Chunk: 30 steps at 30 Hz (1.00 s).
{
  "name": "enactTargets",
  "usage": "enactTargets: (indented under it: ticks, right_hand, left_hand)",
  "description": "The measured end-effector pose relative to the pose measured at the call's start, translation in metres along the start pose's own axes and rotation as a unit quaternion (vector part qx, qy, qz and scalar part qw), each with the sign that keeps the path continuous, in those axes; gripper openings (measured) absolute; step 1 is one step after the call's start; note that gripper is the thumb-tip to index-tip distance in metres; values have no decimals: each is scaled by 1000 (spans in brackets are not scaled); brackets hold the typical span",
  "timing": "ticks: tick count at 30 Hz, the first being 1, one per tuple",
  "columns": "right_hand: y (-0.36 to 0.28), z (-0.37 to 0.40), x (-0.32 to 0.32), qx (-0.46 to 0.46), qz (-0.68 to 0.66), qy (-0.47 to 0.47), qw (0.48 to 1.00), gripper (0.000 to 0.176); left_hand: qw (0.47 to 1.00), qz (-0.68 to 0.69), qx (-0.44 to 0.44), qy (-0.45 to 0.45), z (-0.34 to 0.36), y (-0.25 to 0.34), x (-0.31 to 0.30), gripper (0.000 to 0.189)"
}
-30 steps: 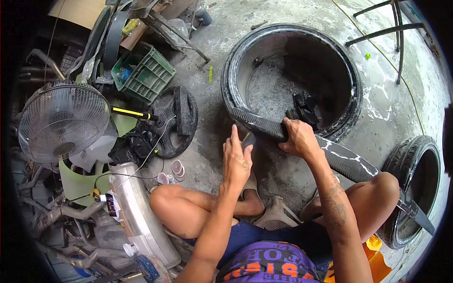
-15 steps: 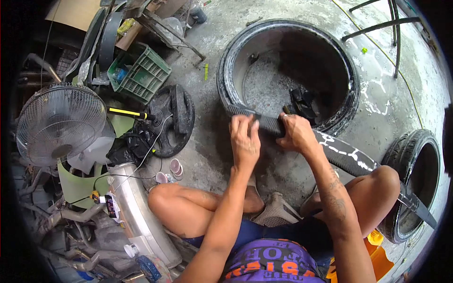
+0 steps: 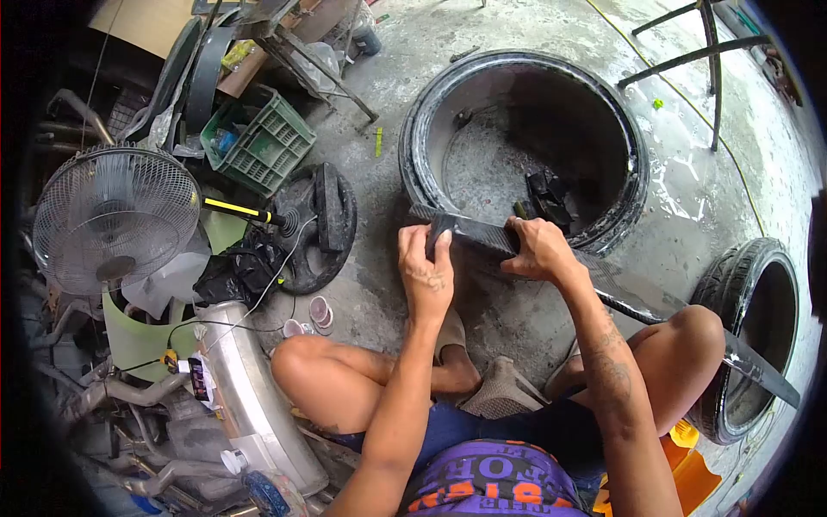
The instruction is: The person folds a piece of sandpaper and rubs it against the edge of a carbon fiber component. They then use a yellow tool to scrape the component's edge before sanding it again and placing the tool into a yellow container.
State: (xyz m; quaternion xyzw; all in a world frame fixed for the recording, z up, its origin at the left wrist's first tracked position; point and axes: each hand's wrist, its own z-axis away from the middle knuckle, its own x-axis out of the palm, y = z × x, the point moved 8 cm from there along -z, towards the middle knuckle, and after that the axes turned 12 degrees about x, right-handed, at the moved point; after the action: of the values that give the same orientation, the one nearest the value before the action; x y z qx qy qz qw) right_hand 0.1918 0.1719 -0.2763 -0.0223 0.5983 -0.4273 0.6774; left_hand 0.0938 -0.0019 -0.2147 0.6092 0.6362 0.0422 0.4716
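A long black panel with a carbon-fibre weave [image 3: 487, 233] runs from the tyre's near rim across my right knee, narrowing to a dark tip at the far right. My right hand [image 3: 541, 248] is closed around it, thumb beneath and fingers over the top edge. Near its left end, my left hand [image 3: 424, 265] pinches a small dark sheet [image 3: 441, 233] folded over the panel's edge, possibly sandpaper. The panel's left end lies beside the near rim of a big tyre [image 3: 413, 164] lying flat on the floor. Inside the tyre are crumpled black scraps [image 3: 547, 196].
A second tyre [image 3: 719, 289] stands at right. To the left are a fan [image 3: 116, 215], a green crate [image 3: 271, 142], a black round base [image 3: 340, 258], a silver muffler [image 3: 263, 388] and piled metal pipes [image 3: 164, 474]. Dark metal legs [image 3: 711, 77] stand at upper right.
My left hand has moved slightly left and down, with the dark sheet now showing between thumb and fingers. The panel has turned, its white reflections fading. My right hand keeps its grip.
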Motion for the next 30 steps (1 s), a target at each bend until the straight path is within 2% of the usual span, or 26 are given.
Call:
enactTargets:
  ticks: [2,4,11,17,19,21,24,25,27,30]
  right_hand:
    - [1,1,1,32,3,-27,999,65]
    - [1,3,2,25,-8,-18,999,65]
    - [3,4,5,6,-51,-7,999,65]
    - [2,0,10,3,-25,-16,1000,66]
    - [4,1,13,11,-15,-23,1000,67]
    - [1,3,8,-13,-21,1,1000,62]
    - [0,4,9,-5,-4,1,1000,60]
    - [-1,6,12,-3,-6,-5,1000,60]
    - [-4,6,9,-8,-12,-2,1000,62]
    - [-2,4,10,-11,-13,0,1000,58]
  left_hand:
    - [999,-27,1,-22,12,3,-9,23]
    - [999,-26,23,-37,20,14,-13,22]
    - [998,-30,2,-53,24,27,-6,22]
    - [995,-5,50,-84,8,25,20,17]
    - [992,-41,60,-102,-6,23,28,19]
    - [992,-44,65,-96,7,30,28,18]
    - [989,-26,53,-136,17,34,28,17]
    - [986,-28,83,-140,7,33,27,17]
    - [989,-49,67,-120,-11,14,28,18]
    - [990,-43,82,-110,2,33,28,14]
